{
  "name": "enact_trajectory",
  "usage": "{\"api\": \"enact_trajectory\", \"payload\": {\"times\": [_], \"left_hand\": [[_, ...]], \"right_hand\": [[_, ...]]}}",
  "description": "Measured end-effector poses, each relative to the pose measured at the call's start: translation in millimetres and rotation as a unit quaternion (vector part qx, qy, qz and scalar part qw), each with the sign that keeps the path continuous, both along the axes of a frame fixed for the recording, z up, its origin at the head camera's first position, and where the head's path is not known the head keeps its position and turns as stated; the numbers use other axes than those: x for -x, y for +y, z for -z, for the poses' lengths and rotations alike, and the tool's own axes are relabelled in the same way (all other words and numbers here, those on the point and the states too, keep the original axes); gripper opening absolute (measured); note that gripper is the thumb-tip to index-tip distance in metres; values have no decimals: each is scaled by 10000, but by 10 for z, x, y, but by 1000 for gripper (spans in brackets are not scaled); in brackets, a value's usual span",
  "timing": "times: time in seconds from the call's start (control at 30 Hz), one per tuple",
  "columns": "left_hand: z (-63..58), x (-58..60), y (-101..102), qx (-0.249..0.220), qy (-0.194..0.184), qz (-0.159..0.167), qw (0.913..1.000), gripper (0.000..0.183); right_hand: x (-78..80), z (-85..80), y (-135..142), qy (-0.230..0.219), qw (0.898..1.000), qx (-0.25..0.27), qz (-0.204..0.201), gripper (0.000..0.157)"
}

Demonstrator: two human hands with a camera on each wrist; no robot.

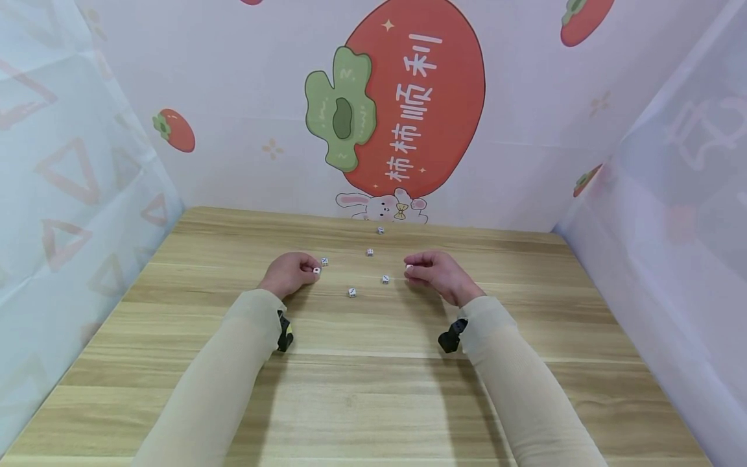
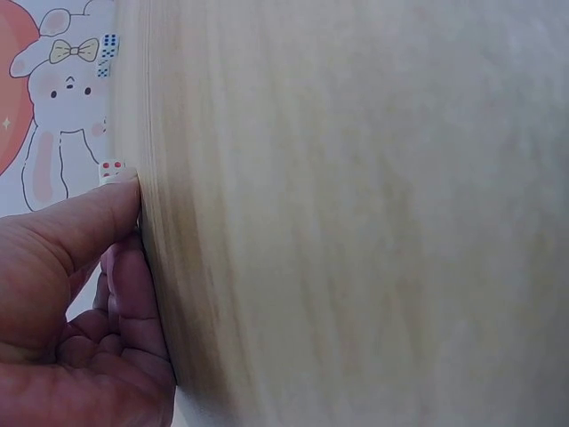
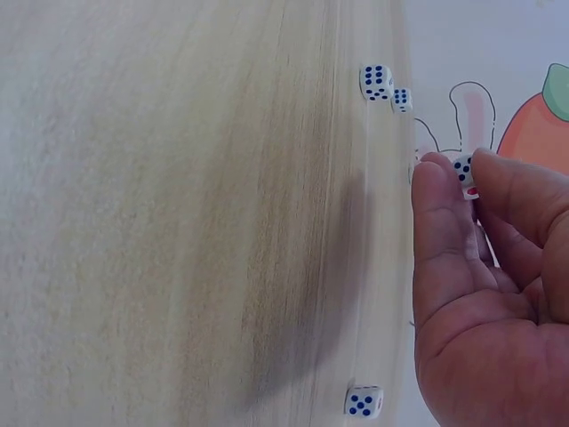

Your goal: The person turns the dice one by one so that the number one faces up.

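Note:
My left hand [image 1: 287, 275] pinches a small white die [image 1: 317, 270] between thumb and fingers at the table surface. Red pips show on that die [image 2: 111, 167] in the left wrist view. Just beyond those fingertips lies another die [image 1: 325, 261]. On the other side, my right hand [image 1: 440, 274] holds a die [image 1: 409, 266] between thumb and fingertips. In the right wrist view this die [image 3: 463, 170] shows blue pips and a bit of red, raised off the wood. Between the hands lie a die [image 1: 386, 279] and a nearer die [image 1: 352, 292].
Farther back on the wooden table [image 1: 362, 389] are a die [image 1: 370, 252] and one more die [image 1: 380, 230] near the rear edge. A printed backdrop [image 1: 245, 162] rises behind, and white sheets [image 1: 671, 214] stand at both sides.

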State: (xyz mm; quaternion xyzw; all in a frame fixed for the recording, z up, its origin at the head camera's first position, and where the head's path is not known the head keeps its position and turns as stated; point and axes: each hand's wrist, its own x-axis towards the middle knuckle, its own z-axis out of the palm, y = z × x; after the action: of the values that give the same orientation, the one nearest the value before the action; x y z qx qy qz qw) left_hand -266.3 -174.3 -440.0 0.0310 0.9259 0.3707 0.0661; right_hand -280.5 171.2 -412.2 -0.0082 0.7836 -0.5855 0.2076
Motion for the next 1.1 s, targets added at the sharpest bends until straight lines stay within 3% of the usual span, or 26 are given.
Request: {"api": "enact_trajectory", "payload": {"times": [1.1], "left_hand": [[-24,-18,13,-37,-24,-38,10000,13]], "right_hand": [[-18,-8,6,31,9999,-100,-126,34]]}}
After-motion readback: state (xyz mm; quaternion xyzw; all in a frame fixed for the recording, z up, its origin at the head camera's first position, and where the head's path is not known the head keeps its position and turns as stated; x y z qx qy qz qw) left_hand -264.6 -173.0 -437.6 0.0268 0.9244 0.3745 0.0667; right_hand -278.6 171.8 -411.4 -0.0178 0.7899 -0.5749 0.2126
